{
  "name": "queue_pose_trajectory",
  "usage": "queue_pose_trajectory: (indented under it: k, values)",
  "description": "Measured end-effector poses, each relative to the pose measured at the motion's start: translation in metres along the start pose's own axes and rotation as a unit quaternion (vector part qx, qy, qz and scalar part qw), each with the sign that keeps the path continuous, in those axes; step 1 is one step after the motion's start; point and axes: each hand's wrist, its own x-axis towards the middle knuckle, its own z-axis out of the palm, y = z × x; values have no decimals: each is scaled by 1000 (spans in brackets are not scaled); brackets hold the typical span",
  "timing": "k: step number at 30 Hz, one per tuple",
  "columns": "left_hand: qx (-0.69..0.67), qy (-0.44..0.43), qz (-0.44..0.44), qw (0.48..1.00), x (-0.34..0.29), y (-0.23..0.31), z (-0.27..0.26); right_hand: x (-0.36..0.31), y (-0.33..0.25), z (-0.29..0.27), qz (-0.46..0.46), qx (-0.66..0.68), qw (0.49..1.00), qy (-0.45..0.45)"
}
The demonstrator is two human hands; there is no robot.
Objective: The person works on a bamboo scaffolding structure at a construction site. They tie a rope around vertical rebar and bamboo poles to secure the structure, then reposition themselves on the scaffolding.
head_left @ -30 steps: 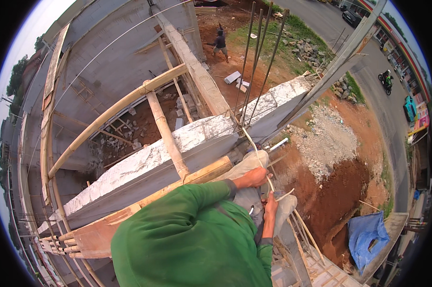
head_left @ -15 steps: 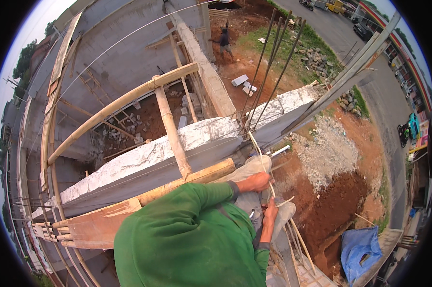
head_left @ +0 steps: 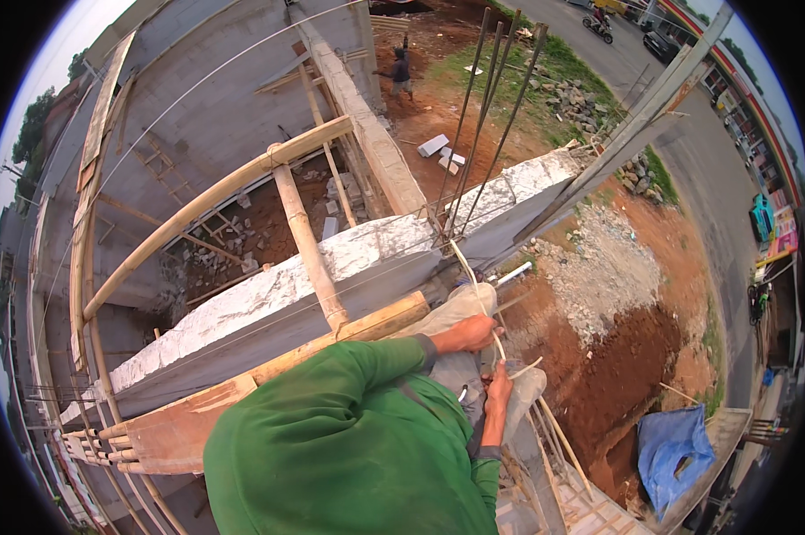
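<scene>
A thin pale strip, looking like split bamboo or cord, runs from the foot of the steel bars down to my hands. My left hand closes around it with the fist turned toward the wall. Just below, my right hand also grips the strip, thumb up, and a loose end sticks out beside it. Both hands are over my knees, in light trousers. Several upright steel bars rise from the rough-topped wall ahead.
Bamboo poles and a wooden plank form scaffolding on the left. A slanting post stands right. Far below are red soil, rubble and a blue tarp. Another person stands on the ground beyond.
The view has shifted slightly, so the scene sits a little further left. Both hands keep their hold on the strip, almost in place. The distant person has moved an arm.
</scene>
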Motion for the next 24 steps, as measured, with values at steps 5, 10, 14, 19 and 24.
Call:
queue_pose_trajectory:
  k: [5, 10, 14, 19, 24]
  values:
    - [18, -5, -4, 1000, 2, -2, 2, 2, 3, -2, -16, 7, 1000, -19]
    - [11, -6, 7, 1000, 1, -2, -1, 3, 4, -2, -12, 9, 1000, -19]
    - [-1, -24, -2, 1000, 3, -5, 1, 2, 4, -2, -13, 8, 1000, -4]
    - [35, 34, 70, 996, 2, 0, -1, 2, 9, -2, 3, 29, 1000, -2]
    - [128, 219, 82, 964, 31, 25, -77, -3, 8, -2, -12, 42, 999, 23]
